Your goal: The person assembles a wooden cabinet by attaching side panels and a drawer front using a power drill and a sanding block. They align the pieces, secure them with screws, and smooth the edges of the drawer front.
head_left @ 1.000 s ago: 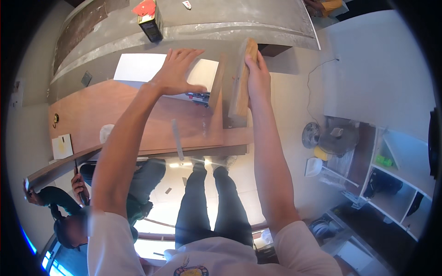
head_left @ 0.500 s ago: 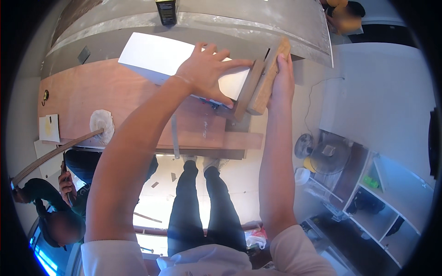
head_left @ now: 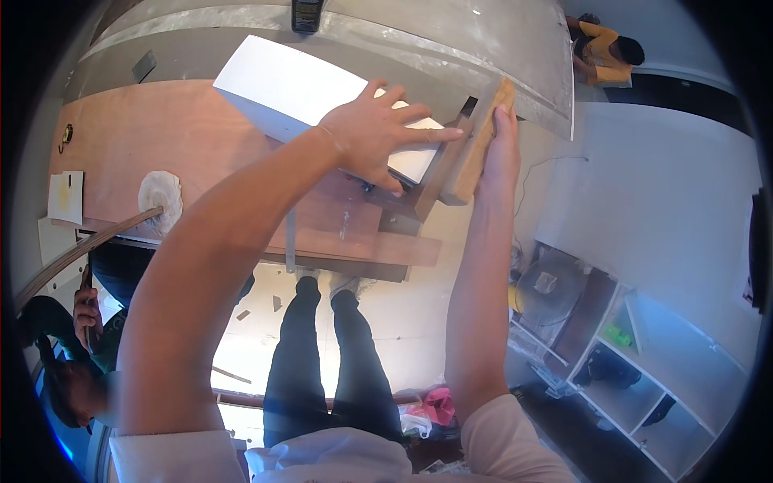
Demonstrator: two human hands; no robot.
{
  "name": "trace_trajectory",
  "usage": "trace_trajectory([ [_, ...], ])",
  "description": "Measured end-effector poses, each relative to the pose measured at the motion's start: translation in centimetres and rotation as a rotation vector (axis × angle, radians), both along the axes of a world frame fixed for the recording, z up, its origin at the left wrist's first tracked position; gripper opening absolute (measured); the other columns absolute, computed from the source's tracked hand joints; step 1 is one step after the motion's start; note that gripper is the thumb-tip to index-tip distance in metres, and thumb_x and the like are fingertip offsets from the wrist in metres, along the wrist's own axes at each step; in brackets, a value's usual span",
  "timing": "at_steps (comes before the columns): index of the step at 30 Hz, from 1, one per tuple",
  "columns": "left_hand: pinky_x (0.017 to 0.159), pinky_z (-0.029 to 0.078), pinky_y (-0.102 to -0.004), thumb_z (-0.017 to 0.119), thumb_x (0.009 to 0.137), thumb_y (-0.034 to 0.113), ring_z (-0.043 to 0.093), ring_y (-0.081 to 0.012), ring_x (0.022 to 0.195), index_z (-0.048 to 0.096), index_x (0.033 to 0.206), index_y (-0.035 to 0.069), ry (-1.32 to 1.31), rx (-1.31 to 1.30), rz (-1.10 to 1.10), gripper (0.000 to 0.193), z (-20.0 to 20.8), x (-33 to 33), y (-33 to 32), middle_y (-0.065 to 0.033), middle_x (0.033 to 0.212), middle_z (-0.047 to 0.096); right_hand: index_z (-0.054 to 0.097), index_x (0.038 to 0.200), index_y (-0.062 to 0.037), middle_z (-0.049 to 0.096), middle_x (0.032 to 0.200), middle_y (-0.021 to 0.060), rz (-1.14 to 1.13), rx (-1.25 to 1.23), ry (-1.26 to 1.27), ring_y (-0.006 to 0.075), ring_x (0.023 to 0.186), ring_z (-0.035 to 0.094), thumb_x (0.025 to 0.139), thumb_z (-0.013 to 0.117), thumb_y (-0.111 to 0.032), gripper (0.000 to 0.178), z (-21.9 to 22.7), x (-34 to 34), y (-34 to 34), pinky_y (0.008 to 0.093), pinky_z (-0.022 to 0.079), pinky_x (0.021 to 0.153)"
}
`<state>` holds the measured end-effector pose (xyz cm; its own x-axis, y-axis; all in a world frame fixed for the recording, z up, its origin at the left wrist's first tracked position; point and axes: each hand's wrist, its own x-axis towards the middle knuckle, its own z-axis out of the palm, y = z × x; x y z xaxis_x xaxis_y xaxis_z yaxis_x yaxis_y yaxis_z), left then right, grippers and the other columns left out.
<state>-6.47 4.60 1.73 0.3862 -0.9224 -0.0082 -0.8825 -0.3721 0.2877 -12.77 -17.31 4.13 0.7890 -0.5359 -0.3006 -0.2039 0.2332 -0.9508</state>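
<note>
A long white box-like piece (head_left: 286, 80) lies slantwise on the workbench, with a brown strip of board (head_left: 439, 169) across its right end. My left hand (head_left: 378, 133) rests on top of it near that end, fingers spread wide. Its index fingertip reaches onto the brown strip, while the thumb hangs over the near side. My right hand (head_left: 502, 149) grips a thick wooden block (head_left: 475, 149) from its outer side, fingers partly hidden behind it. The block stands tilted right beside the brown strip; whether they touch I cannot tell.
A reddish plywood sheet (head_left: 161, 121) covers the bench's left part, with a tape measure (head_left: 66, 135) on it. A black tin (head_left: 307, 14) stands at the back. One person (head_left: 68, 354) is at lower left, another (head_left: 604, 52) at far right. A fan (head_left: 551, 286) and white shelving (head_left: 684, 370) stand right.
The view has turned slightly, shifting the whole scene. My left index fingertip now lies farther over the brown strip. My right hand keeps its grip on the block.
</note>
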Motion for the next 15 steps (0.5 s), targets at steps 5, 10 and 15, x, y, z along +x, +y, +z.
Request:
trace_trajectory([
  [5, 0.125, 0.031, -0.0595, 0.086, 0.077, 0.069, 0.051, -0.0368, 0.143, 0.019, 0.172, 0.049, 0.021, -0.026, 0.019, 0.118, 0.14, -0.04, -0.11, -0.0013, 0.161, 0.052, 0.033, 0.169, -0.0075, 0.056, 0.152, 0.0169, 0.006, -0.022, 0.011, 0.0266, 0.128, 0.063, 0.113, 0.052, -0.032, 0.064, 0.04, 0.25, -0.03, 0.0415, 0.057, 0.102],
  [10, 0.123, 0.033, -0.0584, 0.084, 0.077, 0.073, 0.052, -0.0350, 0.142, 0.020, 0.172, 0.049, -0.021, 0.011, 0.034, 0.117, 0.06, -0.12, -0.19, -0.0005, 0.161, 0.053, 0.034, 0.168, -0.0050, 0.055, 0.153, 0.0170, 0.014, -0.063, 0.009, 0.0258, 0.131, 0.062, 0.113, 0.052, -0.032, 0.064, 0.15, 0.13, 0.06, 0.0402, 0.054, 0.106],
  [15, 0.121, 0.036, -0.0565, 0.083, 0.078, 0.074, 0.053, -0.0338, 0.142, 0.020, 0.171, 0.050, -0.025, 0.015, 0.038, 0.115, -0.36, -0.17, -0.25, 0.0003, 0.161, 0.053, 0.032, 0.169, -0.0041, 0.055, 0.153, 0.0178, 0.029, -0.091, 0.038, 0.0259, 0.131, 0.062, 0.113, 0.053, -0.033, 0.066, 0.33, 0.11, 0.23, 0.0396, 0.053, 0.107],
])
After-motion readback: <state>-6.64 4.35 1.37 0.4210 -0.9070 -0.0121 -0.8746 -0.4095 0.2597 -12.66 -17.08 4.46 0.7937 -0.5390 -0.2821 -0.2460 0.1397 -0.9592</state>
